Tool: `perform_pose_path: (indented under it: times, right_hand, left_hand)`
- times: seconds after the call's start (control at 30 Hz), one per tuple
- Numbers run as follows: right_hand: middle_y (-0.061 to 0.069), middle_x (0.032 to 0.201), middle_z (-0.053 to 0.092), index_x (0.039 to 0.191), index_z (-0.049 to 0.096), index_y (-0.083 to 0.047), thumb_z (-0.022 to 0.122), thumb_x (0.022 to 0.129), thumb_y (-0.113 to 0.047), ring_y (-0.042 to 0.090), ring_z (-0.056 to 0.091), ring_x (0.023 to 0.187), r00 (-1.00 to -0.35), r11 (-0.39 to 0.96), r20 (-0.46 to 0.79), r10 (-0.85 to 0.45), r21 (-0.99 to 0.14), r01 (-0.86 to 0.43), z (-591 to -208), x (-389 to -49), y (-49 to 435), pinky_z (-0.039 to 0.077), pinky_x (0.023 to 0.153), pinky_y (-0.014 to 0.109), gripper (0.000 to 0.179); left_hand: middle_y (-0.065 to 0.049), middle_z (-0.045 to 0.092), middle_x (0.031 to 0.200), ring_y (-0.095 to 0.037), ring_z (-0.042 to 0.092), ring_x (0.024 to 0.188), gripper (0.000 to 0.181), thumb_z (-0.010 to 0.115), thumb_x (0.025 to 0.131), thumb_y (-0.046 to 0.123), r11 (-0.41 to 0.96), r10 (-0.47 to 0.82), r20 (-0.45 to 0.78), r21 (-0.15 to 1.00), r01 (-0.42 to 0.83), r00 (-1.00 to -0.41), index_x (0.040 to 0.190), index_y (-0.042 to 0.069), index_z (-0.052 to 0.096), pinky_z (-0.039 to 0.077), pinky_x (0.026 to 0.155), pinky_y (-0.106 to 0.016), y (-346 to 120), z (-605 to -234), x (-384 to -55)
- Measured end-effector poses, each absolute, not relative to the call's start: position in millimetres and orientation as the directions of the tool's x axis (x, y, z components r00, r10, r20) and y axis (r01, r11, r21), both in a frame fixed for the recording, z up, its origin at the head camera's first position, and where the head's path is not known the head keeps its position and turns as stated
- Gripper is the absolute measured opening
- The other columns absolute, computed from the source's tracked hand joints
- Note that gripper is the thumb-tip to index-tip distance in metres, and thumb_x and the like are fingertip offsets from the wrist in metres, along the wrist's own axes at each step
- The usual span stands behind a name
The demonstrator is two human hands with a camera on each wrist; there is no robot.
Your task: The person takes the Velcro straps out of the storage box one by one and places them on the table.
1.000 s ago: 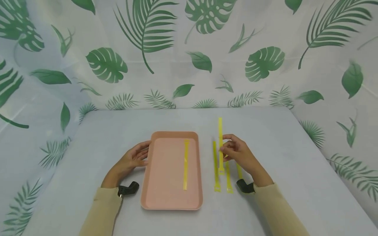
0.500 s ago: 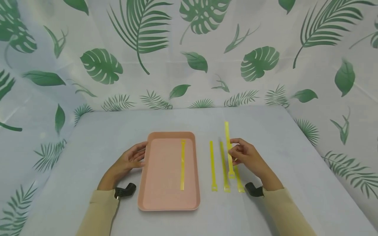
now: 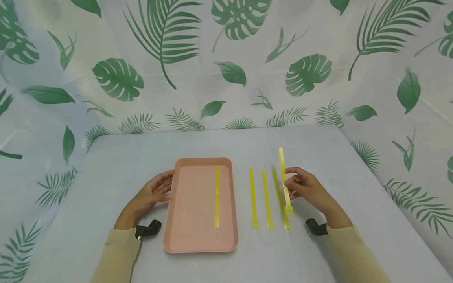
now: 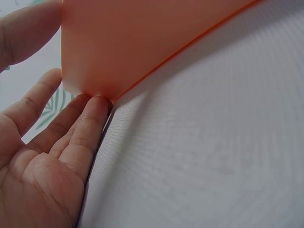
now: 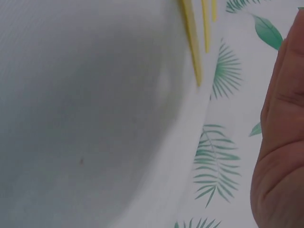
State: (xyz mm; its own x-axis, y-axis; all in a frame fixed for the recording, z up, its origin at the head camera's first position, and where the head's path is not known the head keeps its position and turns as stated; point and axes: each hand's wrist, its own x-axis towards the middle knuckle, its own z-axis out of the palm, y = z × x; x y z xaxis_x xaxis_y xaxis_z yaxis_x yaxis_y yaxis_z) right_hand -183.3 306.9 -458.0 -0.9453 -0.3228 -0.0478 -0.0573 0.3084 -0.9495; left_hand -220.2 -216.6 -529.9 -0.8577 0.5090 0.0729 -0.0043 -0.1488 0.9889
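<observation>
My right hand (image 3: 305, 188) pinches a yellow cable tie strap (image 3: 282, 169) between thumb and fingers, its slotted head pointing down toward me. Beneath and left of it, three similar straps lie side by side: a left strap (image 3: 253, 192), a middle strap (image 3: 266, 192) and a right strap (image 3: 277, 182), the last partly overlapped by the held one. Another strap (image 3: 217, 196) lies lengthwise in the pink tray (image 3: 192, 204), slotted head at the far end. Fairly straight fingers of my left hand (image 4: 52, 156) touch the tray's left side, the thumb alongside its edge.
A pale cloth covers the table (image 3: 141, 147), which ends at a leaf-printed backdrop (image 3: 184, 102) behind and on both sides. Black wrist cameras, the left camera (image 3: 148, 228) and the right camera (image 3: 316, 227), sit low beside the sleeves.
My right hand has moved rightward with the held strap, from over the left and middle table straps to beside the right one. My left hand stays at the tray. The head view shifted slightly.
</observation>
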Motion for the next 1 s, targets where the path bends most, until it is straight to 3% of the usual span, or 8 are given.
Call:
perform_pose_path:
  times: [0.2, 0.37, 0.5, 1.0]
  right_hand:
    - [0.011, 0.091, 0.066, 0.146, 0.041, 0.017, 0.061, 0.108, -0.001, 0.016, 0.066, 0.076, -0.935, 0.37, -0.166, -0.315, -0.928, 0.04, -460.0, -185.4, 318.5, 0.065, 0.072, 0.029, 0.046]
    - [0.012, 0.09, 0.065, 0.148, 0.04, 0.017, 0.064, 0.107, -0.003, 0.017, 0.066, 0.077, -0.921, 0.406, -0.24, -0.307, -0.908, 0.101, -462.4, -186.1, 325.5, 0.065, 0.073, 0.03, 0.051]
    - [0.011, 0.089, 0.064, 0.149, 0.041, 0.018, 0.064, 0.107, -0.003, 0.016, 0.066, 0.077, -0.911, 0.414, -0.273, -0.309, -0.901, 0.129, -465.5, -185.8, 330.0, 0.064, 0.071, 0.029, 0.052]
    - [0.011, 0.088, 0.064, 0.145, 0.042, 0.016, 0.065, 0.106, -0.001, 0.018, 0.068, 0.072, -0.883, 0.469, -0.388, -0.264, -0.852, 0.234, -474.7, -183.7, 335.4, 0.065, 0.068, 0.029, 0.049]
  left_hand:
    - [-0.043, 0.02, 0.167, -0.001, 0.055, 0.139, 0.086, 0.072, 0.092, -0.013, -0.163, 0.513, 0.09, 0.987, 0.007, -0.854, 0.16, -0.022, 0.02, 0.047, 0.115, -0.02, -216.9, -530.8, -220.1]
    - [-0.024, 0.038, 0.166, -0.004, 0.055, 0.14, 0.085, 0.073, 0.092, -0.014, -0.19, 0.522, 0.118, 0.982, 0.02, -0.845, 0.159, -0.023, 0.021, 0.047, 0.115, -0.021, -217.7, -531.8, -221.0]
    - [-0.013, 0.044, 0.163, -0.005, 0.055, 0.141, 0.085, 0.072, 0.092, -0.014, -0.209, 0.527, 0.126, 0.978, 0.015, -0.84, 0.16, -0.022, 0.021, 0.047, 0.115, -0.022, -217.7, -532.4, -221.0]
    - [-0.006, 0.047, 0.16, -0.006, 0.055, 0.142, 0.084, 0.073, 0.092, -0.015, -0.228, 0.539, 0.143, 0.973, 0.02, -0.83, 0.16, -0.021, 0.023, 0.049, 0.114, -0.023, -218.6, -535.6, -221.4]
